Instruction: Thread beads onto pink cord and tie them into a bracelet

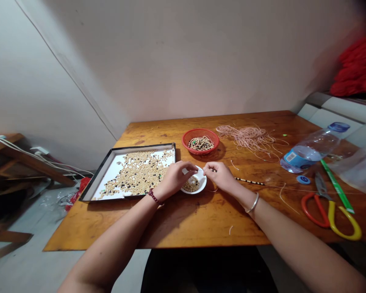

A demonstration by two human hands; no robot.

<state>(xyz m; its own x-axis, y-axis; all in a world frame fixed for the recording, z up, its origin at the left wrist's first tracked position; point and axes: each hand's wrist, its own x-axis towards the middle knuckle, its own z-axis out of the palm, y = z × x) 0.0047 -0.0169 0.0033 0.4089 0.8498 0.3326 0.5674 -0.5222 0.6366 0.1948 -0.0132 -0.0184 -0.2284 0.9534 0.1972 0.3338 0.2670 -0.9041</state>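
Observation:
My left hand [174,176] hovers over a small white dish [199,186] of tan beads, fingers pinched together as if on a bead; the bead itself is too small to see. My right hand [220,174] sits just right of the dish, pinching the end of a thin cord [250,182] with dark and light beads strung on it. The cord trails right across the wooden table [201,215]. The two hands almost touch above the dish.
A black-rimmed tray [110,171] holds several loose tan and dark beads. A red basket [200,143] contains beaded strands, with a pile of pink cord [249,136] beside it. At the right lie a water bottle [311,150], its cap [303,179], scissors [331,207] and a green stick [337,187].

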